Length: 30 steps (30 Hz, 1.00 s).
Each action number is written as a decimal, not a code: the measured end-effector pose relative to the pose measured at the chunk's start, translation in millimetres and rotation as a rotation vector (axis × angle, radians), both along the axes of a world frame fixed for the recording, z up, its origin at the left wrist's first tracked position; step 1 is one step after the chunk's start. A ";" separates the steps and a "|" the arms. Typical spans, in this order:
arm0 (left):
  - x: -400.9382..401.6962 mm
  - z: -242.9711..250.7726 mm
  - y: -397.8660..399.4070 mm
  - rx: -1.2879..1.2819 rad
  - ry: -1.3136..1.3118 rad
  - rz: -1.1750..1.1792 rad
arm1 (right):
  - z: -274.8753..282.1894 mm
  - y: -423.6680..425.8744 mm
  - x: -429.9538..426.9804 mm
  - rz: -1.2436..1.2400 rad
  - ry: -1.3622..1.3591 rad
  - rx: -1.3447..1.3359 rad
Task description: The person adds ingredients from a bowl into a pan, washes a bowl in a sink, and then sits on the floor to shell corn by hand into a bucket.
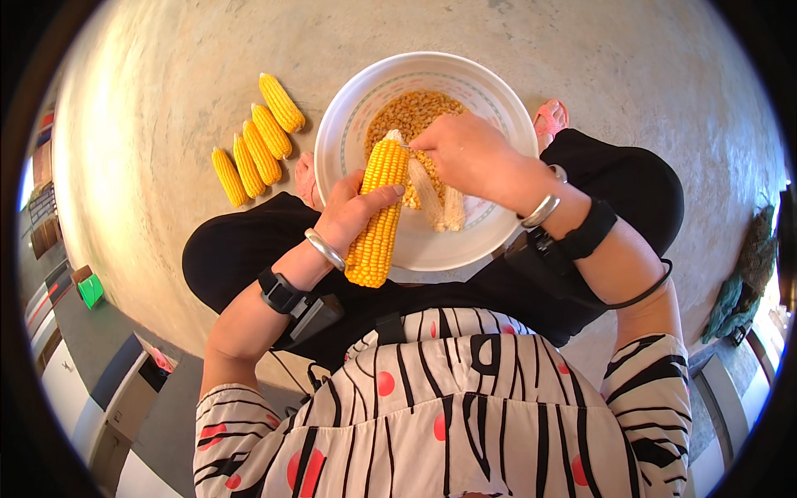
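My left hand grips an ear of yellow corn, which is tilted with its pale tip over a large white basin. At that tip, my right hand holds a thin metal tool, most of it hidden in the fingers. Loose corn kernels cover part of the basin's bottom. Two stripped corncobs lie on the kernels and the basin's bottom, below my right hand. To the left of the basin, several whole ears of corn rest side by side on the floor.
My sandalled feet are on the concrete floor, one at each side of the basin. My bent knees flank it. A green object and pale furniture stand at the far left. Bunched teal netting or cloth lies at the far right.
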<state>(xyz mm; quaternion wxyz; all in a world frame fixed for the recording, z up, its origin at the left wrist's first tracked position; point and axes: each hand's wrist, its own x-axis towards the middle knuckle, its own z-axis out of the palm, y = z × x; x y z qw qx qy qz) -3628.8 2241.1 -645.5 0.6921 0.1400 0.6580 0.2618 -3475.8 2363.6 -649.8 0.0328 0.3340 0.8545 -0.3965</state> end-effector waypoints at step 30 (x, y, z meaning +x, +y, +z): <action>-8.6 -8.9 -1.4 -0.043 -0.115 0.058 | 1.1 7.3 0.7 -0.119 0.055 -0.070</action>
